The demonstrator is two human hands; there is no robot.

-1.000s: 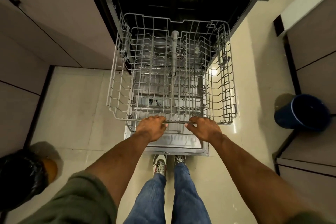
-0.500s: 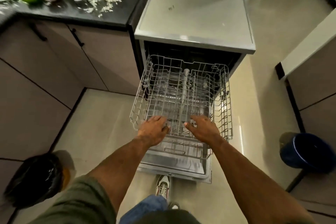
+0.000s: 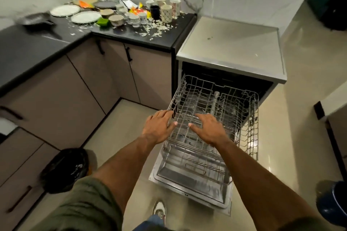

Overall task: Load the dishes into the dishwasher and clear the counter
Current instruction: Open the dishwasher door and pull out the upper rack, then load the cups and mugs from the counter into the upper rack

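We see the wire upper rack (image 3: 216, 110) pulled out of the open dishwasher (image 3: 231, 48), with nothing in it, and below it the lowered door (image 3: 191, 180) carrying a second rack. Our left hand (image 3: 158, 127) lies over the rack's near left corner with its fingers straight and loosely spread, holding nothing; whether it touches the wire we cannot tell. Our right hand (image 3: 208, 129) is over the rack's front part, fingers likewise stretched out and apart, thumb pointing toward the left hand, gripping nothing. The two hands are near each other but not touching.

The dishes wait on the black table (image 3: 131, 35) to the left of the dishwasher, near the marble wall: two pale plates (image 3: 85, 17), a dark plate (image 3: 105, 4), several small bowls (image 3: 116, 19), a cluster of mugs (image 3: 166, 13) with one black cup (image 3: 155, 12), and a dark pan (image 3: 36, 21) further left, blurred. White scraps (image 3: 155, 29) are scattered over the table around them, with orange and yellow wrappers (image 3: 137, 10) among the dishes.

On the floor (image 3: 116, 137) a bin lined with a black bag (image 3: 64, 169) stands by the cabinets at the left, and a blue bucket (image 3: 336, 202) is at the right edge.
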